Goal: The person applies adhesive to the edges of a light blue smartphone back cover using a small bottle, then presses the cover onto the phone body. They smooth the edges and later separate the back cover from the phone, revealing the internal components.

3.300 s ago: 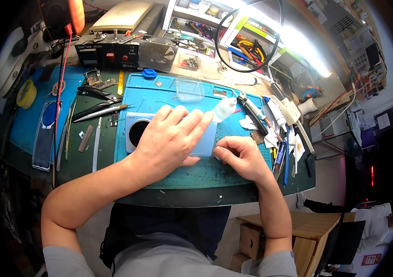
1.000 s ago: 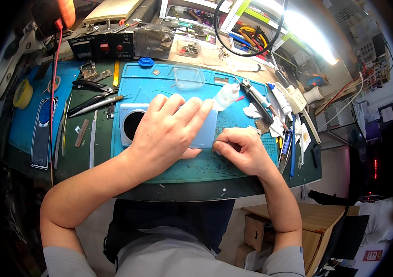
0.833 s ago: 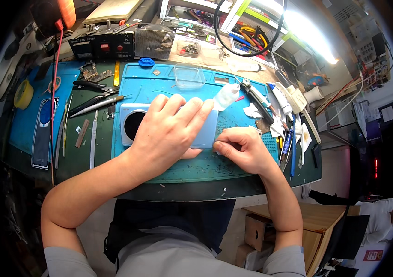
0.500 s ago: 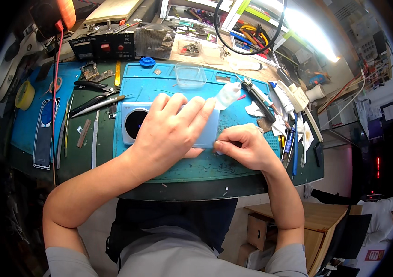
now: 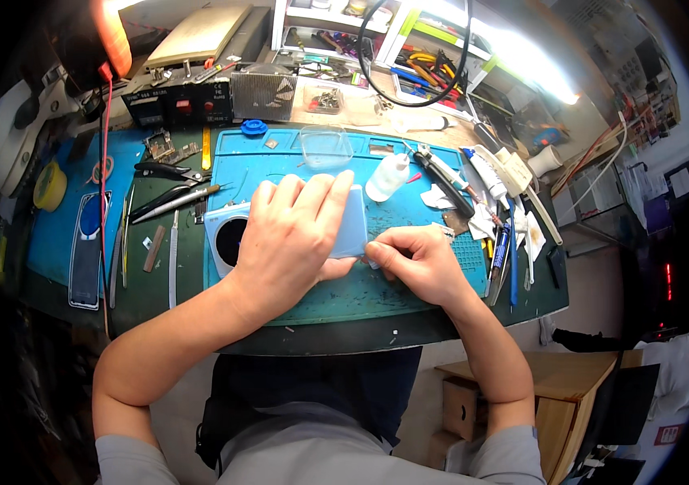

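A flat pale-blue panel, phone-like in shape, is tilted above the blue work mat. My left hand is closed around it, fingers over the top and thumb below, hiding much of it. Left of that hand shows a large round black disc in a pale-blue surround; whether it belongs to the panel is hidden. My right hand pinches at the panel's lower right corner, and what lies between its fingertips is too small to make out. A clear dropper bottle stands just beyond the panel.
Pliers, tweezers and a phone back lie to the left. A clear plastic tray and a blue cap sit at the far side. Blue-handled tools and crumpled tissues crowd the right.
The view has shifted slightly. The panel's right side looks tilted up more steeply. Both hands keep their holds, and the bottle now stands fully visible beyond the panel.
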A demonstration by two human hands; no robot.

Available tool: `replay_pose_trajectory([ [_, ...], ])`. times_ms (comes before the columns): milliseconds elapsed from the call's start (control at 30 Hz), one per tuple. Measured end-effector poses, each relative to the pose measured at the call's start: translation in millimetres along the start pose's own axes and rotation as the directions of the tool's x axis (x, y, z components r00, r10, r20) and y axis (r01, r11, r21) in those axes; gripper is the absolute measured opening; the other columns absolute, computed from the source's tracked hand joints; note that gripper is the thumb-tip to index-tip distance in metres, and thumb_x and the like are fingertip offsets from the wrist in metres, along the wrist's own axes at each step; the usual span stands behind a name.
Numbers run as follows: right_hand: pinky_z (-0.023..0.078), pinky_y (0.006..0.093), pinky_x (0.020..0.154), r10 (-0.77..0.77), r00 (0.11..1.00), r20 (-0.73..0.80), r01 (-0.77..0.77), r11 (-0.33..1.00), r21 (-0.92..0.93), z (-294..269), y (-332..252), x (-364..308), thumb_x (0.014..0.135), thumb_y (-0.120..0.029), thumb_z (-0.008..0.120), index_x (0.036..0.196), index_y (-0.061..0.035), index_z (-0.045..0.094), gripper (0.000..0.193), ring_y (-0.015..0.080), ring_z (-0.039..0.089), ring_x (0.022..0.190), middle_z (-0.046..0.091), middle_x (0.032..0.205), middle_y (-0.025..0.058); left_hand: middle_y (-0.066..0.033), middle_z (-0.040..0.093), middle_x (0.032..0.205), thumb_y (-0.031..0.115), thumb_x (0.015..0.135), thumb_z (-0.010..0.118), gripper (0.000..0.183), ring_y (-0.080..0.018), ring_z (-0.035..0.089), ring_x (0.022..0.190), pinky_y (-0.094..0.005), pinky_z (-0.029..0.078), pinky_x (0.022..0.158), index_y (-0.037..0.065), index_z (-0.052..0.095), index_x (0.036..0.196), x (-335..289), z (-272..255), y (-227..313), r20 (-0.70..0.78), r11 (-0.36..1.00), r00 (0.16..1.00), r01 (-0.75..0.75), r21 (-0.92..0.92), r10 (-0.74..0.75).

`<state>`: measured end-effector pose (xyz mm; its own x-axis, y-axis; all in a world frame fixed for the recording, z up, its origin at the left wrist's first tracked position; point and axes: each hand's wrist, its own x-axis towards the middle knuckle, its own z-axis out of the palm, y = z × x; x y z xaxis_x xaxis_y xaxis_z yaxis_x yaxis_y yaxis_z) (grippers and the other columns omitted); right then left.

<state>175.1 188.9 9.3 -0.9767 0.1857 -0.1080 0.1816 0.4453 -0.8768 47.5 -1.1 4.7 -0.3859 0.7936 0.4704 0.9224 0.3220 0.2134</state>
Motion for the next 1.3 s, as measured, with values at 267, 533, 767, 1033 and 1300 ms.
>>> replay_pose_trajectory([
  [267,0.047,0.0289,0.059,-0.04,0.997,-0.066,0.04,0.999,-0.012,6,-3,1,0.098,-0.022,0.07,0.1,0.002,0.075,0.025,0.008,0.059,0.064,0.066,0.068,0.0067,-0.0153,0.057,0.128,0.023,0.061,0.091,0.097,-0.0335,0.056,0.113,-0.0438,0.045,0.099,-0.001,0.048,0.145,4,-2,-8,-0.018,0.998,0.999,0.05,-0.046,-0.051],
  [533,0.041,0.0203,0.054,0.031,0.991,-0.133,0.005,0.964,0.266,17,-7,-10,0.103,-0.022,0.067,0.099,0.0002,0.075,0.024,0.0015,0.054,0.061,0.067,0.072,-0.0016,-0.0193,0.062,0.116,0.026,0.065,0.087,0.08,-0.0364,0.06,0.11,-0.0435,0.05,0.098,-0.003,0.055,0.132,7,-15,-11,0.05,0.99,0.996,0.077,-0.119,-0.071],
  [767,0.041,0.0216,0.049,-0.002,0.967,-0.255,0.088,0.941,0.326,35,-9,-8,0.102,-0.021,0.067,0.096,0.001,0.074,0.024,0.0031,0.054,0.054,0.067,0.07,0.0001,-0.0176,0.06,0.11,0.027,0.065,0.086,0.08,-0.0353,0.06,0.104,-0.0437,0.051,0.091,-0.003,0.055,0.132,5,-10,-8,-0.027,0.991,0.994,0.1,-0.085,-0.102],
  [1033,0.041,0.0213,0.048,0.014,0.982,-0.186,0.063,0.914,0.402,35,-7,-7,0.103,-0.021,0.067,0.097,0.0009,0.075,0.024,0.0035,0.054,0.053,0.067,0.069,0.0013,-0.021,0.061,0.116,0.024,0.065,0.086,0.081,-0.0388,0.059,0.111,-0.0457,0.049,0.098,-0.003,0.053,0.134,4,-7,-7,-0.012,0.988,0.991,0.129,-0.087,-0.131],
  [1300,0.045,0.025,0.049,0.025,0.994,-0.107,0.022,0.908,0.419,32,-6,-3,0.101,-0.023,0.067,0.092,-0.0014,0.076,0.025,0.0067,0.057,0.052,0.068,0.067,0.0021,-0.0183,0.058,0.117,0.024,0.064,0.085,0.085,-0.0358,0.057,0.111,-0.0442,0.047,0.099,-0.003,0.051,0.137,3,-7,-6,-0.02,0.991,0.994,0.11,-0.077,-0.112],
])
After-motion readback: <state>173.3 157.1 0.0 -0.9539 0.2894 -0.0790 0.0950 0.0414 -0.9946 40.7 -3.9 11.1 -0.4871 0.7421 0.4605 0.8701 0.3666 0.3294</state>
